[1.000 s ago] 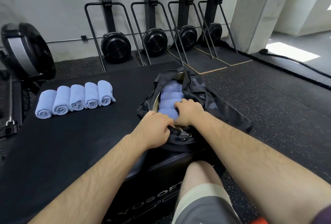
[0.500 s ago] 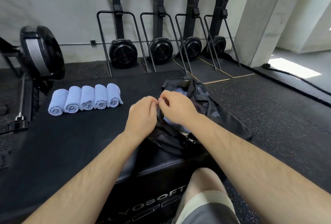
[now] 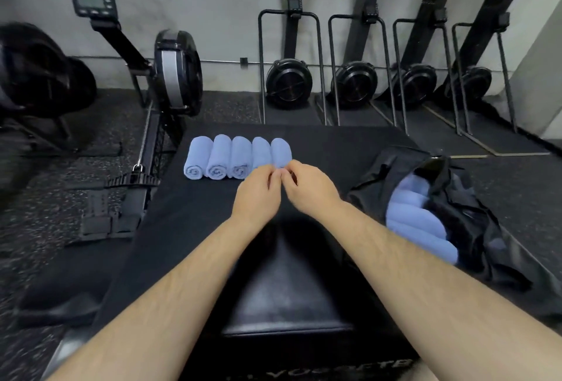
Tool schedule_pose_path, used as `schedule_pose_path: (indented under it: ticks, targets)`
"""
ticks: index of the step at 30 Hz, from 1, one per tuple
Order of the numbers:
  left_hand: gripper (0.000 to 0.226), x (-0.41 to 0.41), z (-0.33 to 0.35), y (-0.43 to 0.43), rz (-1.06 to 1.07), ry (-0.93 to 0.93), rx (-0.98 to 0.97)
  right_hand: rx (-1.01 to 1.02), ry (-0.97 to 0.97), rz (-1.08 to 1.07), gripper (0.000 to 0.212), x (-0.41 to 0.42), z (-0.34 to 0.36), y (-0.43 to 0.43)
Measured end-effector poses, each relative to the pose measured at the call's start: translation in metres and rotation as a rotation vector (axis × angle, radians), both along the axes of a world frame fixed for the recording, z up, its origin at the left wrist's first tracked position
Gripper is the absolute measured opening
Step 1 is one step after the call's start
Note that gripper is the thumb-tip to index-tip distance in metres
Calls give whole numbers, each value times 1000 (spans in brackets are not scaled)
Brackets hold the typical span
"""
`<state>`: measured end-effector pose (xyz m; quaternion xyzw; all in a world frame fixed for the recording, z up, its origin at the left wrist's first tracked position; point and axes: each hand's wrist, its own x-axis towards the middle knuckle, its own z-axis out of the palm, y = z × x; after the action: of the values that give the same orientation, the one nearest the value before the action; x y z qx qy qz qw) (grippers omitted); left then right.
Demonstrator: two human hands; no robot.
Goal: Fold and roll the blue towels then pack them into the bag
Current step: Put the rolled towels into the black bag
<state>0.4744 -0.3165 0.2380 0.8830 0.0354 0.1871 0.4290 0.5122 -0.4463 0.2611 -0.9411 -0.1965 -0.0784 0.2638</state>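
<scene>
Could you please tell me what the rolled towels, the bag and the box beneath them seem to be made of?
Rolled towels: soft blue cloth, likely microfibre or terry; matte, fuzzy spiral ends.
Bag: thin black synthetic fabric, perhaps nylon; shiny crumpled folds.
Box: padded black vinyl, seemingly; smooth sheen.

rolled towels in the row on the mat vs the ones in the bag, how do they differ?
The row of towels lies on the black mat, fully exposed; the bagged towels sit inside the open black bag, partly covered by its fabric. The row shows spiral ends toward the camera; the bagged ones show only their curved sides. The row is side by side in a line; the bagged ones are packed tight. All are the same light blue, rolled.
</scene>
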Motion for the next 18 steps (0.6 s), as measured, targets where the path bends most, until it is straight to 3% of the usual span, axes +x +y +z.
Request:
schedule_pose_path:
  ticks: [5,8,11,15,18]
  targets:
    - [32,43,-26,27,13,58,45,5,76,-49,31,45,-40,34]
    - [31,68,-38,35,40,41,225,-117,83,-119,30,72,-57,45]
    - [26,88,-54,42,54,42,352,-211,172,-149,48,95,-66,50]
    - [29,99,-68,42,8,74,373,-183,299,-143,47,114,-81,57]
    - [33,96,-73,38,-16,70,336,-67,214,-180,36,116,-87,57]
